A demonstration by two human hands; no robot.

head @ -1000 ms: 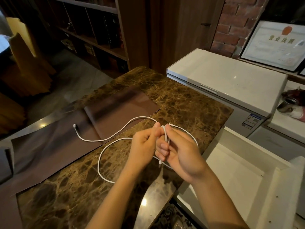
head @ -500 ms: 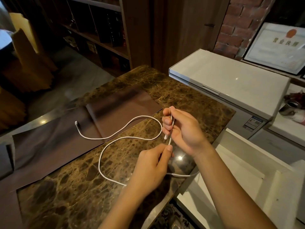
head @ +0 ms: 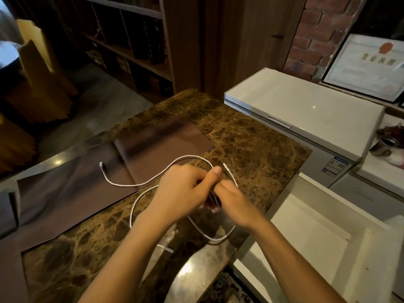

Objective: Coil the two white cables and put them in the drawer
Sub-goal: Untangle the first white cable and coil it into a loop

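Note:
A white cable (head: 122,183) snakes over the brown marble counter (head: 251,145), one plug resting on the dark mat at the left. My left hand (head: 181,193) and my right hand (head: 234,202) meet above the counter's middle, both closed on the cable where it folds into a loop. A loose loop (head: 215,237) hangs down from my hands to the counter's near edge. I cannot tell the two cables apart; a short white end (head: 166,248) shows beside my left forearm. The open white drawer (head: 306,237) lies at the right, below counter level.
A dark brown mat (head: 72,189) covers the counter's left part. A white chest appliance (head: 306,112) stands behind the drawer, with a metal cup (head: 382,145) further right. A framed certificate (head: 367,66) leans on the brick wall. Wooden shelves stand at the back left.
My left hand came up from the near side to meet my right hand again. The right hand dropped slightly toward me, and a new loop of cable now hangs below both hands.

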